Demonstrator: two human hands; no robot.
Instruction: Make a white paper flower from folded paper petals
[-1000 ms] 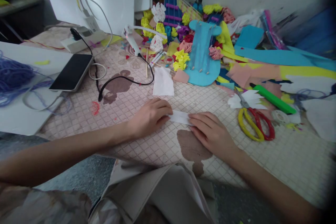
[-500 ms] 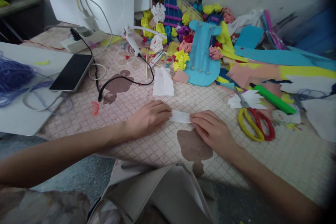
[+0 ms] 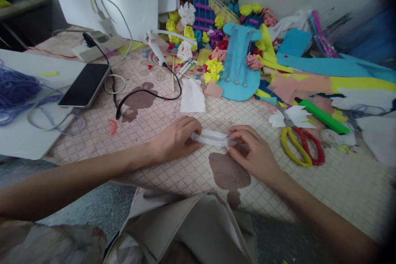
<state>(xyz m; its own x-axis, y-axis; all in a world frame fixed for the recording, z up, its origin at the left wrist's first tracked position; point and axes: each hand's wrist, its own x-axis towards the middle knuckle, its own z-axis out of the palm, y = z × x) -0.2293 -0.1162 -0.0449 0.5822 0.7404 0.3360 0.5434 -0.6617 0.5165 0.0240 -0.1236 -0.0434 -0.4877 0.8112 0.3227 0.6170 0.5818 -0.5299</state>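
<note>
Between my hands is a narrow strip of folded white paper (image 3: 213, 137), low over the patterned tablecloth, with a crease running along its length. My left hand (image 3: 177, 138) pinches its left end between thumb and fingers. At the other end, my right hand (image 3: 249, 148) grips the paper with thumb and bent fingertips. Just beyond them lies a second white paper piece (image 3: 192, 97), flat on the cloth. To the right of my right hand are scissors (image 3: 295, 144) with one yellow and one red handle.
A glue gun (image 3: 155, 49) with a black cord stands at the back. Crumpled paper flowers (image 3: 213, 70) surround a blue cut-out shape (image 3: 239, 68). A phone (image 3: 85, 85) and purple yarn (image 3: 18, 90) lie left; a green marker (image 3: 323, 115) lies right among paper scraps.
The white strip was pressed flat under my fingers; now it is lifted a little and its fold has opened partly. My fingers have shifted to pinch both ends.
</note>
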